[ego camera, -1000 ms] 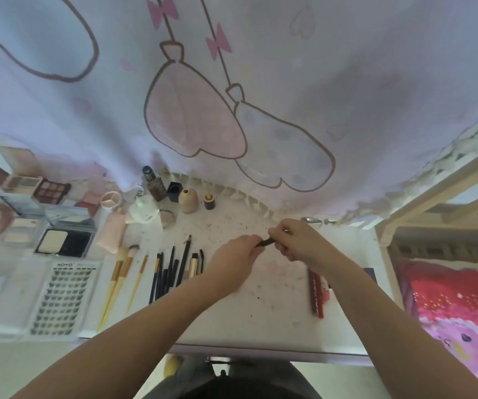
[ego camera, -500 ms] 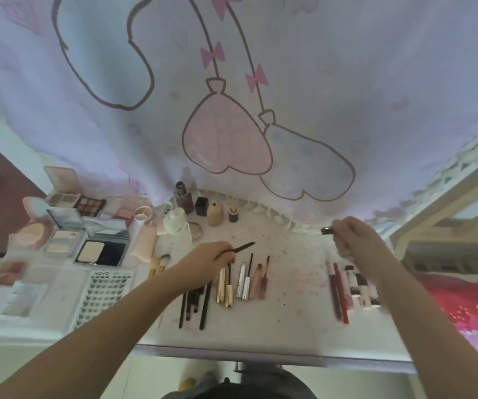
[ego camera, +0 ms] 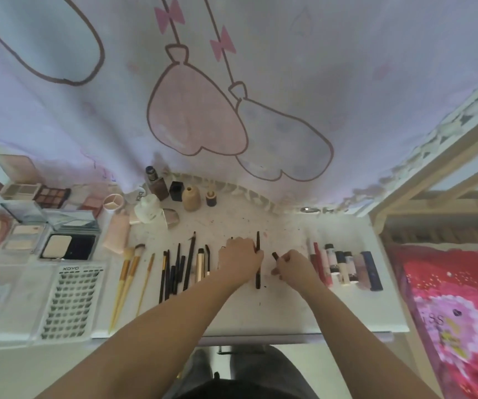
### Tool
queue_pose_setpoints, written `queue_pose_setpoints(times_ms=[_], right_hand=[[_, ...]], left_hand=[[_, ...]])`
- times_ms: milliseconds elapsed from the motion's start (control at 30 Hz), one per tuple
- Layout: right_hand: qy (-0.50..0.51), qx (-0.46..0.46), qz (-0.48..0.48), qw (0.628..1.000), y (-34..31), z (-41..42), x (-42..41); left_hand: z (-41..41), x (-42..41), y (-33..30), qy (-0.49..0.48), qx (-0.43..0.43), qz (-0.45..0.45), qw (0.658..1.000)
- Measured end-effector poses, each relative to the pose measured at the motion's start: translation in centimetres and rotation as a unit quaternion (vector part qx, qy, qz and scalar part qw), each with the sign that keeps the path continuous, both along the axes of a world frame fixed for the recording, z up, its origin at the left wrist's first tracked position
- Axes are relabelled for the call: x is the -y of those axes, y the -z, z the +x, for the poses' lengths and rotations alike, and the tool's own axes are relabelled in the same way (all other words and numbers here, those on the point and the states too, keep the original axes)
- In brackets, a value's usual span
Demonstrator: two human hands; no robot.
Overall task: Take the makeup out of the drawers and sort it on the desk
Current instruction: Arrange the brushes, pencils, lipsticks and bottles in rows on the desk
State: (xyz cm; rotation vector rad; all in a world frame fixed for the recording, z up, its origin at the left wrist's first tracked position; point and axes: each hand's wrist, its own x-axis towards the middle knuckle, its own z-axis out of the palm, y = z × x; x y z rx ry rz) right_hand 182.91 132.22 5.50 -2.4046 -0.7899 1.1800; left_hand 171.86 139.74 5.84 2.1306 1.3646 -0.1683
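Hands meet at the middle of the white desk (ego camera: 261, 318). The left hand (ego camera: 239, 259) lies knuckles up at the top end of a thin black pencil (ego camera: 258, 272) that runs straight from twelve to six o'clock; its fingertips touch the pencil's left side, but whether they pinch it I cannot tell. The right hand (ego camera: 294, 264), at three o'clock of the pencil and just beside it, is curled around a short dark cap (ego camera: 275, 255) whose tip pokes out toward eleven o'clock.

At nine o'clock of the left hand lies a row of dark pencils and liners (ego camera: 174, 272), then three yellow-handled brushes (ego camera: 128, 280) fanned toward seven o'clock. At three o'clock of the right hand, a row of lipsticks and tubes (ego camera: 344, 266) lies side by side. At the desk's twelve o'clock edge stand small bottles (ego camera: 190, 198) under the hanging pink-and-lilac curtain (ego camera: 261, 82). Far toward nine o'clock lie open powder compacts and palettes (ego camera: 68, 246), with a sheet of false lashes (ego camera: 68, 300) at their six o'clock. A red floral bedcover (ego camera: 456, 306) fills the three o'clock edge.
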Motion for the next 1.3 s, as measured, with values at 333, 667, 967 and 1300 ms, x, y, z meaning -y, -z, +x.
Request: queue_pose_setpoints(times_ms=[333,667,967,1300], right_hand=[[-0.15,0.176,-0.021,0.973,3.4,-1.4,-0.4],[-0.148,0.229,-0.013,0.962,-0.5,7.0,-0.9],[-0.185,0.204,-0.07,0.959,-0.5,9.8,-0.9],[-0.116,0.04,-0.023,0.992,-0.8,8.5,-2.9]], left_hand=[[1.1,-0.6,2.9,0.104,-0.156,0.134,0.973],[3.8,0.0,1.8,0.154,-0.033,0.171,0.973],[10.4,5.9,3.5,0.148,-0.074,0.084,0.983],[7.5,4.1,2.3,0.059,0.034,0.036,0.997]])
